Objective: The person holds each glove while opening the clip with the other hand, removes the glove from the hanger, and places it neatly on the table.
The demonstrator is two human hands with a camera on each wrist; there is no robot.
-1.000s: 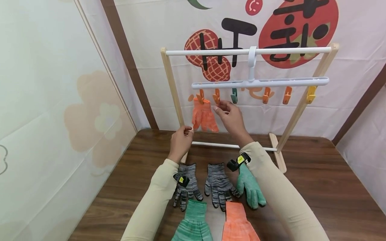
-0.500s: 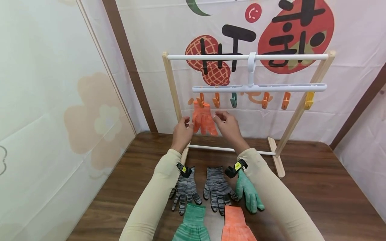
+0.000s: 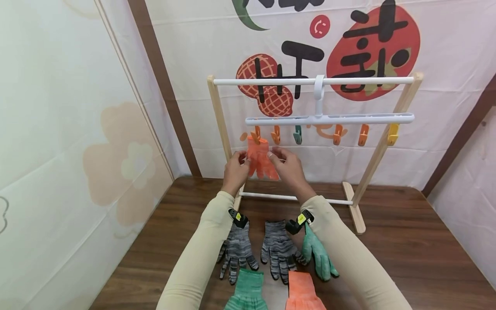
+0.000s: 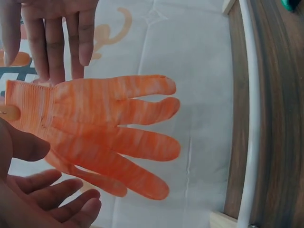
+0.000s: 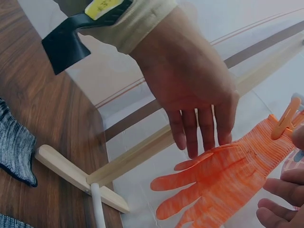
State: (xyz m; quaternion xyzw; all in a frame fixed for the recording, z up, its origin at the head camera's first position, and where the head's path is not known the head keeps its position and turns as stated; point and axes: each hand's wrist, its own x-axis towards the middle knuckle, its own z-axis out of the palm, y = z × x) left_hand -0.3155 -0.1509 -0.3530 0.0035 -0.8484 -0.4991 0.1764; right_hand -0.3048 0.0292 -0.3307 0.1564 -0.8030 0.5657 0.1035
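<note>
An orange knit glove (image 3: pixel 260 157) hangs fingers-down from an orange clothespin (image 3: pixel 255 135) at the left end of a white hanger (image 3: pixel 329 119). My left hand (image 3: pixel 235 173) is at the glove's left edge. Its fingers are extended close to the glove's thumb in the right wrist view; whether they touch is unclear. At the opposite edge is my right hand (image 3: pixel 288 171), its fingers (image 4: pixel 54 42) straight beside the cuff in the left wrist view. Neither hand visibly grips the glove, which is spread fairly flat.
The hanger hooks over a white rod on a wooden stand (image 3: pixel 403 99). Several other clothespins hang from it, including a green one (image 3: pixel 297 134) and a yellow one (image 3: pixel 393 134). Grey (image 3: pixel 278 245), green (image 3: pixel 249 286) and orange gloves (image 3: pixel 302 288) lie on the table.
My right hand has dropped from beside the second orange clothespin to the glove's right edge. My left hand has risen to its left edge. The head view has shifted upward.
</note>
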